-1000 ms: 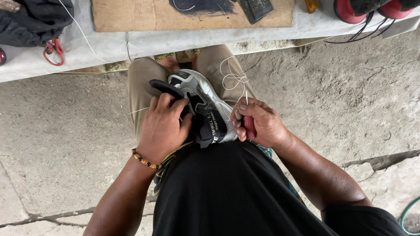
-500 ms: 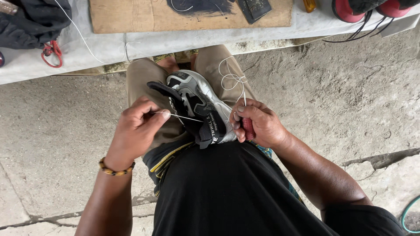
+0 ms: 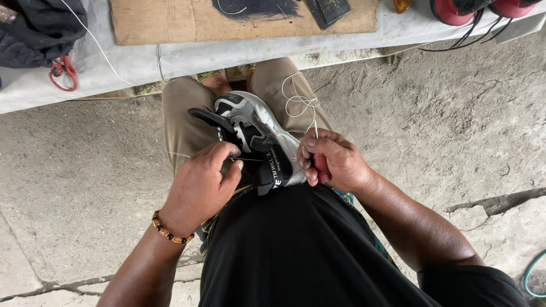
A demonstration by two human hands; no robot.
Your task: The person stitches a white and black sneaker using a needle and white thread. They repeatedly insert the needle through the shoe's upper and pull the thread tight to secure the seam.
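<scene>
A grey, white and black sneaker (image 3: 259, 133) rests on my lap between my knees, toe pointing away. My left hand (image 3: 205, 185) sits at its left side, thumb and fingers pinched on a thin white thread (image 3: 176, 154) that runs out to the left. My right hand (image 3: 335, 162) is closed around a red-handled tool (image 3: 321, 169) at the shoe's right side. A loose loop of the white thread (image 3: 298, 101) rises above that hand. A beaded bracelet (image 3: 168, 229) circles my left wrist.
A low table under a white cloth (image 3: 239, 54) stands just beyond my knees, carrying a brown board (image 3: 187, 23), a dark cloth bundle (image 3: 40, 31), red-handled scissors (image 3: 62, 71) and red round items (image 3: 455, 8). Cracked concrete floor (image 3: 443, 125) lies all around. A green hose (image 3: 532, 273) curves at bottom right.
My left hand left the top of the shoe, drew the thread out to the left, and has now come back close to the shoe. My right hand stayed put.
</scene>
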